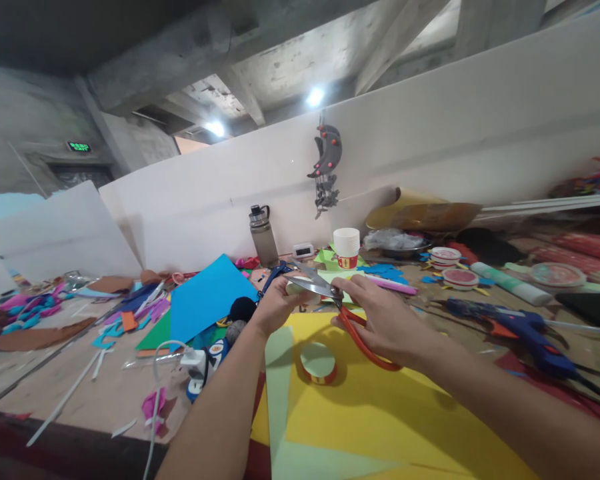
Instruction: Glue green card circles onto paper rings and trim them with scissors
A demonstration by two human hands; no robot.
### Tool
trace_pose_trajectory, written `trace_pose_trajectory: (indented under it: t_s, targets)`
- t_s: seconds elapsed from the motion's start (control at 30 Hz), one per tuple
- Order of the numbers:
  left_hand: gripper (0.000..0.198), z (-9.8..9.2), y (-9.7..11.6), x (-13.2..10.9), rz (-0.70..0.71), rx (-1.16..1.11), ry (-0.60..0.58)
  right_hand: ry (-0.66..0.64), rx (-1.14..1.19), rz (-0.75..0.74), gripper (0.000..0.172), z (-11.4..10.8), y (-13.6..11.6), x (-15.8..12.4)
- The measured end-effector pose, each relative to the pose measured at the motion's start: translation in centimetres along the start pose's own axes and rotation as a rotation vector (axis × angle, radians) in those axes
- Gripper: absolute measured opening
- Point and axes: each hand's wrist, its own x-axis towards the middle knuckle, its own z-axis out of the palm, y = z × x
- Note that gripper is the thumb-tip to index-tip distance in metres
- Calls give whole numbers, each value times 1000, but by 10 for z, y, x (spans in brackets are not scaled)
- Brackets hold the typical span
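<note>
My left hand (275, 308) is closed around a small pale green piece of paper (295, 287), beside the scissor blades. My right hand (373, 310) grips the red-handled scissors (353, 333) near their pivot. Their blades (316, 285) are spread apart and point left, at the pale piece. Below the hands, a short cup with a pale green round top (317, 360) rests on a yellow sheet (370, 413). Pale green paper (280, 400) shows under the yellow sheet's left side.
Blue sheet (205, 300), grey bottle (263, 237) and stacked white cups (347, 243) stand or lie beyond the hands. At right are a blue glue gun (520, 333), a white tube (511, 283) and round decorated pieces (460, 278). A power strip (200, 373) with a white cable is left.
</note>
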Motion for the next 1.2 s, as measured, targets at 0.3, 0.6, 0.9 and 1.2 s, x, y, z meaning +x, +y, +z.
trace_pose_trajectory:
  t_s: [0.3,0.6,0.9,1.2]
  targets:
    - [42,-1,0,0,2,66,35,-25,-12,6,54,0,1,0]
    - [40,0,1,0,5,59,35,-17,-8,-11,52,0,1,-1]
    - [33,-3,2,-1,35,62,-37,-24,-85,-23,51,-1,3,-1]
    - [31,-7,3,1,10,-3,-20,-52,-123,-13,52,-1,3,0]
